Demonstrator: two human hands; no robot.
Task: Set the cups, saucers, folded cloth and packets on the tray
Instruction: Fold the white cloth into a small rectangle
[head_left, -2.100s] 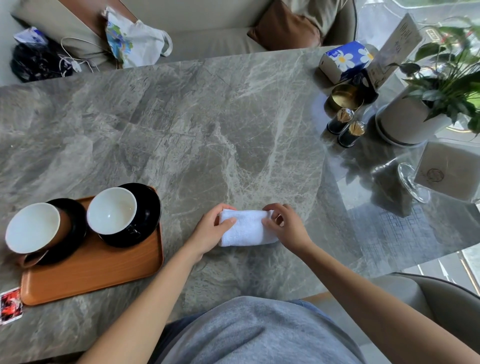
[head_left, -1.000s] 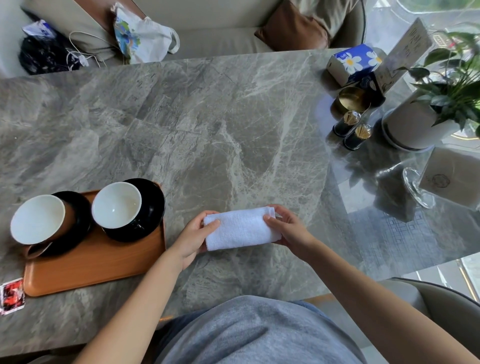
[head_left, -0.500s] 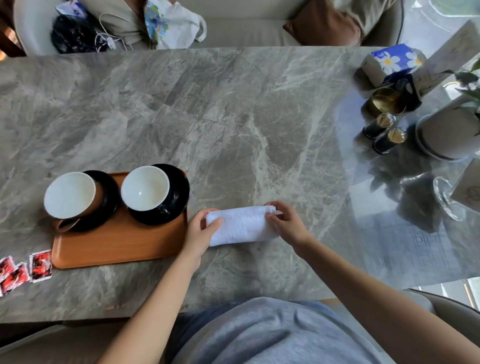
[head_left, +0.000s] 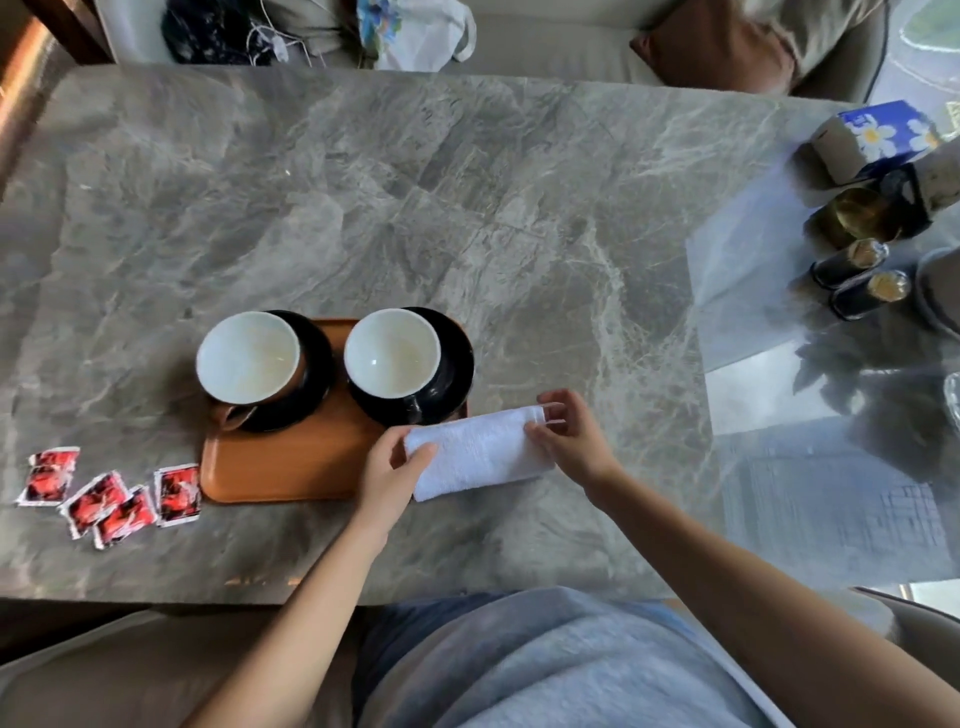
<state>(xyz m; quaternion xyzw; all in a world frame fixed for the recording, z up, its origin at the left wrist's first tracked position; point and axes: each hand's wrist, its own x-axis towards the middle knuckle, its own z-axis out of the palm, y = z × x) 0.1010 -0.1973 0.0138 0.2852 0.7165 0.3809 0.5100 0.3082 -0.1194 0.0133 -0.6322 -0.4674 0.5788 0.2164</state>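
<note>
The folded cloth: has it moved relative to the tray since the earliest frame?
Yes. The folded cloth has shifted left toward the tray, its left end now at the tray's right edge.

Left hand (head_left: 387, 470) covers the tray's (head_left: 280, 467) near-right corner, so can't tell if the cloth (head_left: 475, 452) overlaps it. Packets (head_left: 104, 493) are too blurry to read; white pot (head_left: 940, 291) cut off at the right edge.

A grey marble table (head_left: 467, 208) fronts a beige sofa (head_left: 545, 47) with a brown cushion (head_left: 717, 47), daylight glaring at right.

Bright daylight from right, glare on table (head_left: 779, 322), edges warped, slight blur.
</note>
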